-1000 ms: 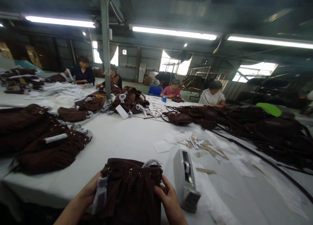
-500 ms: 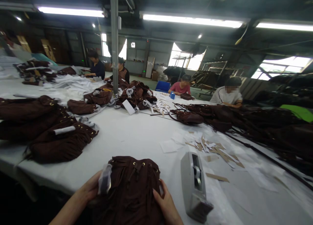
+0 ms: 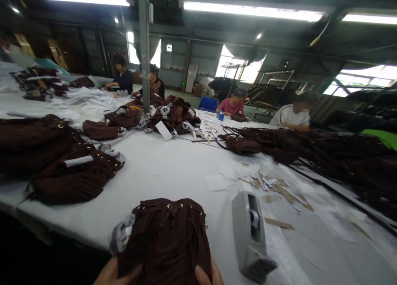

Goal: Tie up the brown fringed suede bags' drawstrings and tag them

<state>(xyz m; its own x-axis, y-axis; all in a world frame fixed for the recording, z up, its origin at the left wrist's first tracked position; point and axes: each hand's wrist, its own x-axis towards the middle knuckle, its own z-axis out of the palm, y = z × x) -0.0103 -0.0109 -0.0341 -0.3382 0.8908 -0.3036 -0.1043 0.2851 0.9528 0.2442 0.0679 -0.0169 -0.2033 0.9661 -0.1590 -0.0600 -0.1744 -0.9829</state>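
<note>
Workshop walls [image 3: 203, 53], dim under long bright tube lights [image 3: 252, 11], stand behind a wide table [image 3: 158, 165] covered in white. Along its right side stretches a dark brown heap of bags and straps [image 3: 344, 152]; at the left lies a pile of brown bags [image 3: 74, 181], with a smaller heap [image 3: 176, 111] by a metal post [image 3: 144, 49]. Beyond the table are co-workers in dark blue [image 3: 124, 80], a patterned top [image 3: 159, 88], pink [image 3: 235, 107] and white [image 3: 290, 116]. Nearest the camera, a fringed bag [image 3: 167, 235] is upright at the table's near edge, between the two hands. Just to its right, apart from it, stands a grey tape dispenser [image 3: 240, 235]. The left hand [image 3: 116, 272] grips the bag's lower left side and the right hand [image 3: 209, 272] its lower right, both thumbs on the front, the other fingers largely hidden. Something wrapped in clear film [image 3: 120, 237] sticks out at the bag's left. Paper and card scraps [image 3: 273, 183] lie past the dispenser, and small gold eyelets [image 3: 181, 205] line the bag's top.
</note>
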